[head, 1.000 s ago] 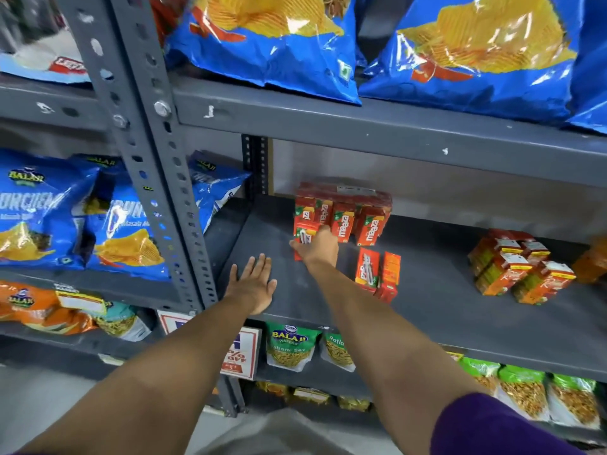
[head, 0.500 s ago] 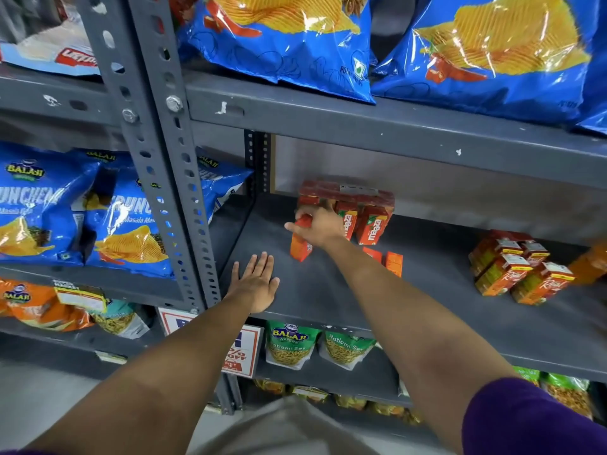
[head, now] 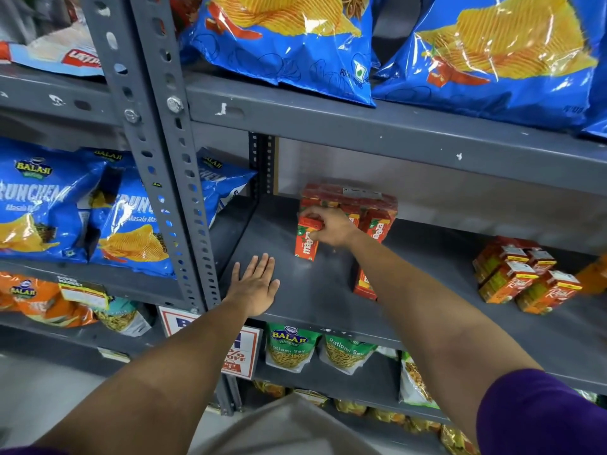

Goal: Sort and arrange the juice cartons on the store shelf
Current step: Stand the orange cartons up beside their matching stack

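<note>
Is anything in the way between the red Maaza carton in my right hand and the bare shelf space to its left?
Nothing visible. The right hand holds the small red Maaza juice carton upright, and the grey metal shelf left of it is bare. The left hand rests flat nearer the front edge, outside that path.

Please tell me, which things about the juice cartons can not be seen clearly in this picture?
- Carton under the right forearm, head view: the arm covers most of it, label unreadable.
- Wrapped pack at the back: right hand hides its front, so the carton count is unclear.
- Orange carton far right: cut off by the frame edge.
</note>
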`<state>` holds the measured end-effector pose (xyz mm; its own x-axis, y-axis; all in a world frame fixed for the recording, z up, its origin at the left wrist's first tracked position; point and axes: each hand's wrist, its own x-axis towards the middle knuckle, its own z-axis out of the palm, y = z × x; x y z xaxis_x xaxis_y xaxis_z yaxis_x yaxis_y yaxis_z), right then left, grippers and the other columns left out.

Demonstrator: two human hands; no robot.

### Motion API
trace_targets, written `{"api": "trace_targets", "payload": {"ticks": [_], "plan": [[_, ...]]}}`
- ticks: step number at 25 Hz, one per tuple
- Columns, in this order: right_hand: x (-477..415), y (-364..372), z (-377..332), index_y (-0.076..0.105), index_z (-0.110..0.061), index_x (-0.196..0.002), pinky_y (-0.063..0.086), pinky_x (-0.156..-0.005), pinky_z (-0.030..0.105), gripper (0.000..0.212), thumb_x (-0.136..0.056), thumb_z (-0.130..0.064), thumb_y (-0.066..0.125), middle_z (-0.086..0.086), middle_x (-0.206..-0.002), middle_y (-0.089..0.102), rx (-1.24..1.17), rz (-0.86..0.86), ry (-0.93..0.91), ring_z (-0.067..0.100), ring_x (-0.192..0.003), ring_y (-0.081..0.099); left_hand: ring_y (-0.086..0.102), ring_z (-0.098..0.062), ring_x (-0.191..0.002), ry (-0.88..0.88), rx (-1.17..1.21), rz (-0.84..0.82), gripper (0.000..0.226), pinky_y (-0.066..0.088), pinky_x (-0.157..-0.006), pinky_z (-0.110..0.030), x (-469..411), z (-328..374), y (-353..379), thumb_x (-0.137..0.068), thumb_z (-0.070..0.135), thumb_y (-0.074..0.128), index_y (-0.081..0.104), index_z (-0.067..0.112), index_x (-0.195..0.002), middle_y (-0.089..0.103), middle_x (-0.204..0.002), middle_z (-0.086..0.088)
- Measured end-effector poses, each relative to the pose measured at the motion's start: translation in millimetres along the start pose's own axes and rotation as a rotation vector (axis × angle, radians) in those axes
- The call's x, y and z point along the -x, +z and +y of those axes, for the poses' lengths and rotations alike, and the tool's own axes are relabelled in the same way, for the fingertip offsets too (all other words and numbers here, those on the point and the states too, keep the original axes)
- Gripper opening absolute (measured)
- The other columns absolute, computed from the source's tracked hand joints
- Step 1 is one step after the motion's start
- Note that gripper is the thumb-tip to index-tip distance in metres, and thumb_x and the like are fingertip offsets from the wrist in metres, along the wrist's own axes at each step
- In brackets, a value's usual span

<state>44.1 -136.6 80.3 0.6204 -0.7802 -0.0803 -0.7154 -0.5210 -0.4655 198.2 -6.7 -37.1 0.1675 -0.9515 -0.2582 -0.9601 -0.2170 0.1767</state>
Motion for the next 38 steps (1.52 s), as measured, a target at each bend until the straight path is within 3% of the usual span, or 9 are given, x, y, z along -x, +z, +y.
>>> {"api": "trace_targets", "payload": {"ticks": [5, 8, 10, 14, 19, 25, 28, 30, 38], "plan": [[23, -25, 30, 0.041, -0.02, -0.139, 0.043, -0.094, 0.028, 0.067, -0.079, -0.01, 0.069, 0.005, -0.138, 0.052, 0.017, -0.055, 0.009, 0.024, -0.121, 0.052, -0.013, -0.014, -0.149, -0.031, -0.002, 0.064, 0.06, -0.012, -0.118, -0.05, 1, 9, 3, -0.1, 0.037, 0.013, -0.009, 0.015, -0.152, -0.014, -0.162, 0.001], [46, -30, 70, 0.047, -0.03, -0.132, 0.047, -0.08, 0.029, 0.068, -0.073, -0.008, 0.073, 0.004, -0.135, 0.048, 0.374, -0.433, 0.082, 0.019, -0.104, 0.054, -0.009, -0.015, -0.149, -0.073, 0.021, 0.115, 0.06, -0.008, -0.12, -0.049, -1, 26, 5, -0.099, 0.032, 0.016, -0.004, 0.01, -0.152, -0.009, -0.163, -0.002], [52, -24, 84, 0.046, -0.039, -0.13, 0.052, -0.087, 0.039, 0.074, -0.067, -0.014, 0.076, 0.003, -0.138, 0.044, 0.65, -0.541, 0.067, 0.025, -0.115, 0.05, -0.006, -0.016, -0.15, -0.112, 0.06, 0.14, 0.061, -0.005, -0.12, -0.05, -4, 37, 5, -0.098, 0.029, 0.02, 0.001, 0.008, -0.152, -0.005, -0.163, -0.004], [56, -23, 74, 0.047, -0.04, -0.131, 0.048, -0.096, 0.049, 0.071, -0.071, -0.017, 0.075, -0.002, -0.152, 0.029, 0.78, -0.62, -0.067, 0.028, -0.134, 0.035, -0.004, -0.016, -0.15, -0.159, 0.086, 0.179, 0.061, -0.004, -0.121, -0.049, -3, 45, 8, -0.098, 0.028, 0.02, 0.003, 0.007, -0.152, -0.002, -0.163, -0.005], [59, -23, 76, 0.049, -0.032, -0.131, 0.052, -0.091, 0.045, 0.075, -0.065, -0.021, 0.083, 0.001, -0.142, 0.042, 0.796, -0.619, -0.138, 0.028, -0.127, 0.044, -0.001, -0.015, -0.15, -0.156, 0.086, 0.218, 0.061, -0.003, -0.121, -0.047, -1, 44, 7, -0.097, 0.029, 0.02, 0.006, 0.009, -0.152, 0.002, -0.163, -0.003], [62, -14, 63, 0.062, -0.018, -0.114, 0.046, -0.073, 0.031, 0.053, -0.071, -0.049, 0.07, 0.006, -0.104, 0.069, 0.737, -0.163, -0.172, 0.028, -0.098, 0.064, 0.002, -0.014, -0.15, -0.161, 0.09, 0.24, 0.061, 0.0, -0.122, -0.047, -1, 44, 8, -0.097, 0.031, 0.021, 0.008, 0.01, -0.152, 0.006, -0.163, -0.002], [54, -16, 44, 0.061, -0.01, -0.085, 0.042, -0.064, 0.029, 0.05, -0.073, -0.059, 0.067, 0.007, -0.082, 0.065, 0.329, 0.199, 0.173, 0.029, -0.08, 0.063, 0.002, -0.013, -0.15, -0.165, 0.084, 0.238, 0.061, -0.001, -0.122, -0.046, -1, 42, 8, -0.097, 0.031, 0.021, 0.008, 0.011, -0.152, 0.006, -0.163, -0.001], [47, -12, 39, 0.063, -0.009, -0.086, 0.043, -0.063, 0.029, 0.051, -0.071, -0.058, 0.07, 0.009, -0.085, 0.068, 0.081, 0.357, 0.331, 0.03, -0.083, 0.065, 0.002, -0.013, -0.15, -0.166, 0.081, 0.24, 0.061, -0.001, -0.122, -0.045, 0, 43, 8, -0.097, 0.031, 0.021, 0.008, 0.011, -0.152, 0.006, -0.163, -0.001], [49, -2, 45, 0.064, -0.011, -0.103, 0.053, -0.077, 0.032, 0.06, -0.068, -0.059, 0.073, 0.008, -0.103, 0.071, -0.164, 0.447, 0.482, 0.028, -0.097, 0.067, 0.003, -0.014, -0.15, -0.166, 0.067, 0.245, 0.06, 0.001, -0.122, -0.045, -1, 43, 7, -0.097, 0.032, 0.021, 0.009, 0.012, -0.152, 0.007, -0.163, -0.001]]}}
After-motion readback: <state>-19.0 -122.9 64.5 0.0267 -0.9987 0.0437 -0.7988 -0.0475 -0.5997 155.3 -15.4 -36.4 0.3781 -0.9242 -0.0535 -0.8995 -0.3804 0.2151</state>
